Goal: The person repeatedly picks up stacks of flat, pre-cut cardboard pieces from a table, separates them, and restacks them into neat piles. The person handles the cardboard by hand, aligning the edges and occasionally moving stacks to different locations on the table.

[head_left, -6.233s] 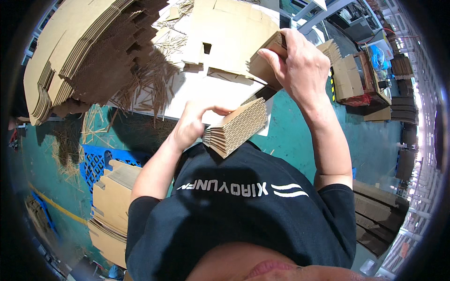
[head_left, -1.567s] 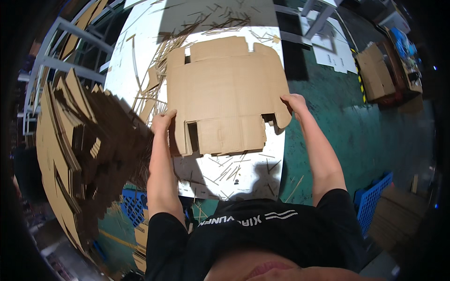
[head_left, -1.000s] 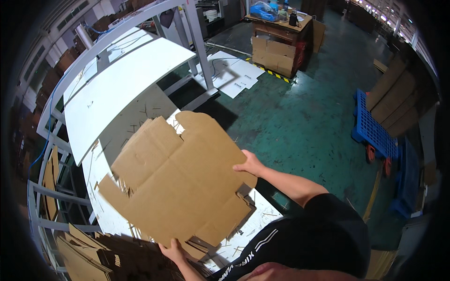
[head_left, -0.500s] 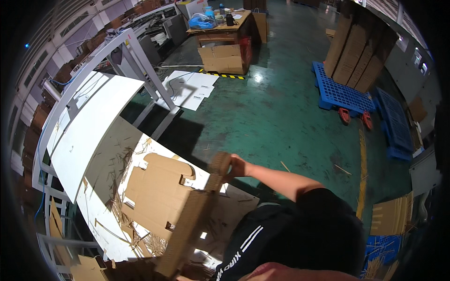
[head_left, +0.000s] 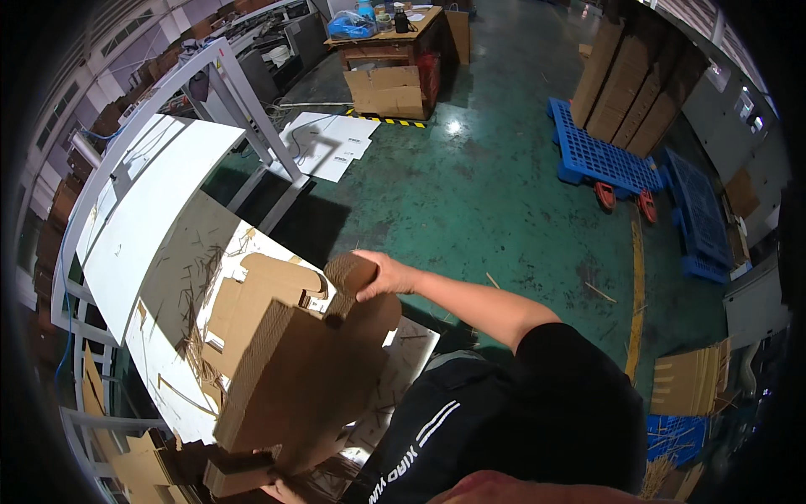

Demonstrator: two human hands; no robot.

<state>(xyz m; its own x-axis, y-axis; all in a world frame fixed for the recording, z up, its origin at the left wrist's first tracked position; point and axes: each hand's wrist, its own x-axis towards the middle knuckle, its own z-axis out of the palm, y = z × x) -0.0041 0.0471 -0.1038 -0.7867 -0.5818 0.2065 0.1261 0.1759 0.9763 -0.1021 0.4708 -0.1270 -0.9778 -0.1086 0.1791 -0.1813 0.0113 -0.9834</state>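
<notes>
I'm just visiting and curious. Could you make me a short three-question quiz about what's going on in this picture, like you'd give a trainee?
1. True or false: the right hand grips the top edge of the cardboard stack.
2. What colour are the pallets on the green floor? A red, B blue, C yellow.
3. What lies on the white table beside the stack?

Key
1. True.
2. B.
3. A flat cut cardboard sheet and thin cardboard scraps. The left hand is barely in view under the stack.

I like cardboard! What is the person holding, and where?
A stack of flat cardboard sheets: right hand at its top edge, left hand under its bottom edge.
</notes>
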